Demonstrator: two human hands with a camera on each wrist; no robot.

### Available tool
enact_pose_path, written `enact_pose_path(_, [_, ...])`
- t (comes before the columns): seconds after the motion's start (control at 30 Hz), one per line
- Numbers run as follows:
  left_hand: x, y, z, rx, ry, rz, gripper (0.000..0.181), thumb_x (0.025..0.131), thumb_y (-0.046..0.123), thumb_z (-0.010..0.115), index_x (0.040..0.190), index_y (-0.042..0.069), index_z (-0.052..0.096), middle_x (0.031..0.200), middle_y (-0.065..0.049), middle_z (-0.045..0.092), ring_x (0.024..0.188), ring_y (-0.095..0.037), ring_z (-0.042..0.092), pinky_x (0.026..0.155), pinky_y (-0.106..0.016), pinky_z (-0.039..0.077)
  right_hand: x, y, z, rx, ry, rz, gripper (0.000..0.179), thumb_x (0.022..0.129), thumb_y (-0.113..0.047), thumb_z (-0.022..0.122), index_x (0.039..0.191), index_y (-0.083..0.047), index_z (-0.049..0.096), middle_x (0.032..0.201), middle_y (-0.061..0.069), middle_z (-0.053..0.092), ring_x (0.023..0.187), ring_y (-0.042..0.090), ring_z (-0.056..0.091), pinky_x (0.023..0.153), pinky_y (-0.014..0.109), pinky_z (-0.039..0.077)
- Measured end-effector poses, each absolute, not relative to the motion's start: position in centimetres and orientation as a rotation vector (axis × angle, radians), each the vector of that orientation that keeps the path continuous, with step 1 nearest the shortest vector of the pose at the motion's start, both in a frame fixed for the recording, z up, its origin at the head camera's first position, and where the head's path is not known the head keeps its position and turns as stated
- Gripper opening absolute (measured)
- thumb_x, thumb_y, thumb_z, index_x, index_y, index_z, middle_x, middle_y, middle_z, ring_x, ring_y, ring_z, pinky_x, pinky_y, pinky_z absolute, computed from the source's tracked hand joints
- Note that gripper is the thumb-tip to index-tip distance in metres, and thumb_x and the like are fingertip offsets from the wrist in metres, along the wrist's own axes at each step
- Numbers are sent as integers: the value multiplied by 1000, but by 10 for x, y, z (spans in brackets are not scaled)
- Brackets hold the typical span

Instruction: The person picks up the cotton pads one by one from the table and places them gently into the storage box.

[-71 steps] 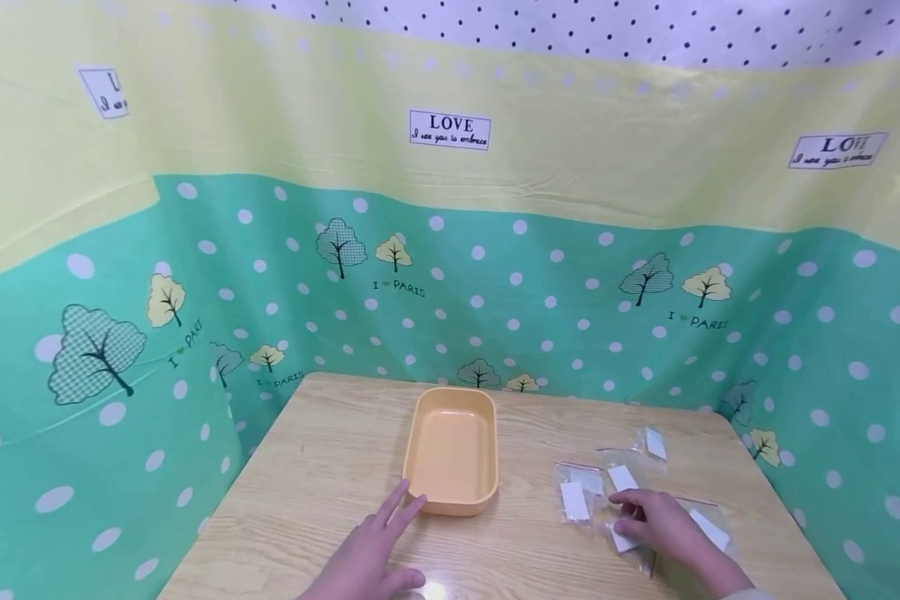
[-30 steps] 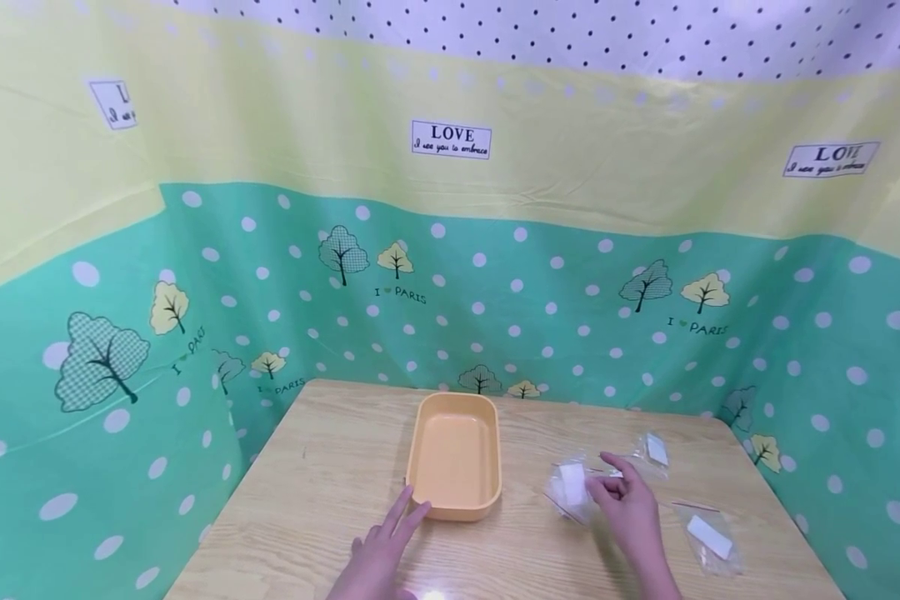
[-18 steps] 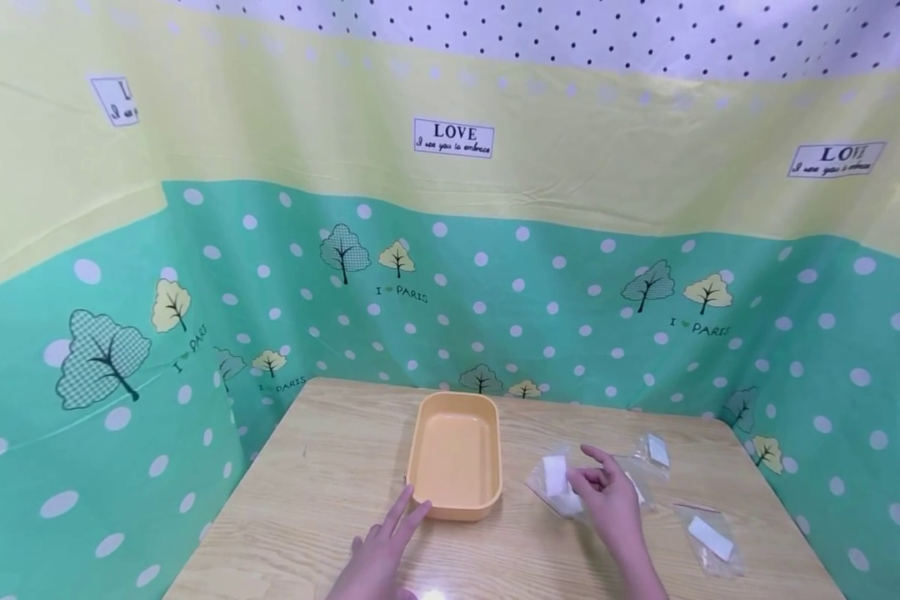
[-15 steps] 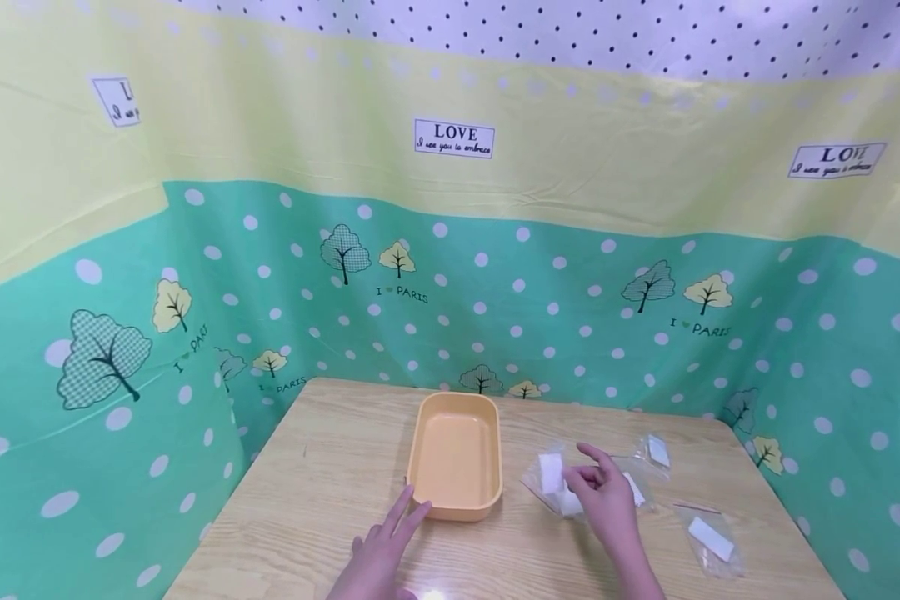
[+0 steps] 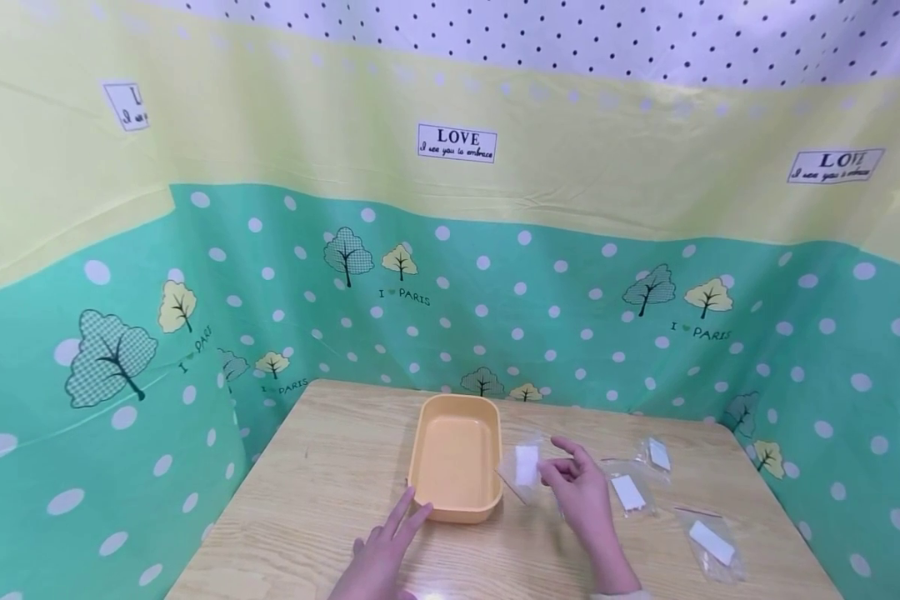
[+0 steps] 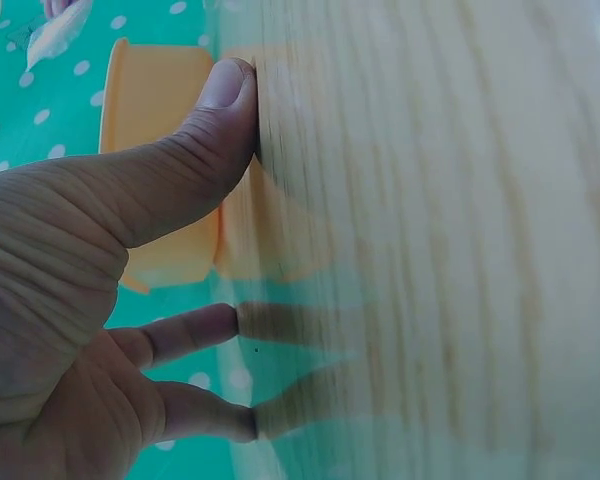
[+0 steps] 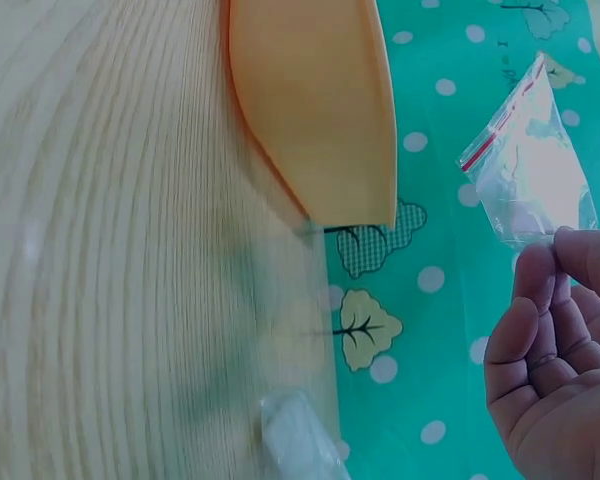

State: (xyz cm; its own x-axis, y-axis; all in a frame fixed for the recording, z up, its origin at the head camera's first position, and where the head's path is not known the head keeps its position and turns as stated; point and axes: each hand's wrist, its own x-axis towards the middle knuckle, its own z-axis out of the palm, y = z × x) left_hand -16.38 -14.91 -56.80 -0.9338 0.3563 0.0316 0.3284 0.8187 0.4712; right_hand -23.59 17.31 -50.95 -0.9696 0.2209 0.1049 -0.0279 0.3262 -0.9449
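Note:
My right hand [image 5: 587,498] pinches a clear zip bag [image 5: 527,467] between thumb and fingertip, just right of the orange plastic tub [image 5: 427,454]. White contents show through the plastic. The right wrist view has this bag [image 7: 535,170] raised from the table, its red seal strip away from the hand [image 7: 560,370]; I cannot tell whether a second bag lies behind it. My left hand [image 5: 378,554] has its fingers spread at the tub's near left corner. In the left wrist view the left hand's [image 6: 100,260] fingertips rest on the wood beside the tub [image 6: 160,110].
Three more zip bags with white pieces lie at the right of the wooden table [image 5: 322,467]: a middle bag [image 5: 628,493], a far bag [image 5: 658,455] and a near bag [image 5: 711,543]. A green dotted curtain [image 5: 540,325] closes in the back and sides.
My right hand has gathered from the bags on the right and moved left with the zip bag, up to the tub's right side. The left hand stays by the tub's corner.

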Motion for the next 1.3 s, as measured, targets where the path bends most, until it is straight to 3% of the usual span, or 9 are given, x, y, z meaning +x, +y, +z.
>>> enact_pose_path(0.23, [-164,-149,-568,559,2943,732,125,57,33,93,156,39,18,169,-3,7,117,-58,53,76,-89,33,-238,155,-505,-136,-2349,1760,50,88,-25,76,134,-20,58,95,7,76,83,21,72,72,21,58])
enact_pose_path(0.53, [-167,-148,-567,583,2995,707,127,53,32,95,156,34,22,168,-8,9,107,-47,60,69,-89,35,-244,126,-507,-86,-2341,1868,47,87,-22,75,132,-23,59,96,7,74,84,25,72,71,23,59])
enact_pose_path(0.87, [-166,-148,-575,628,3026,720,126,52,32,95,156,32,24,167,-8,11,99,-43,62,68,-87,38,-249,113,-529,-52,-2388,1844,46,88,-18,74,132,-11,59,89,7,74,75,19,70,64,25,58])
enact_pose_path(1.3, [-166,-148,-575,640,3039,731,127,50,36,94,156,31,24,167,-9,12,101,-46,62,67,-87,38,-251,110,-540,-66,-2402,1829,41,90,-18,72,129,-12,61,89,7,74,74,17,71,65,23,58])
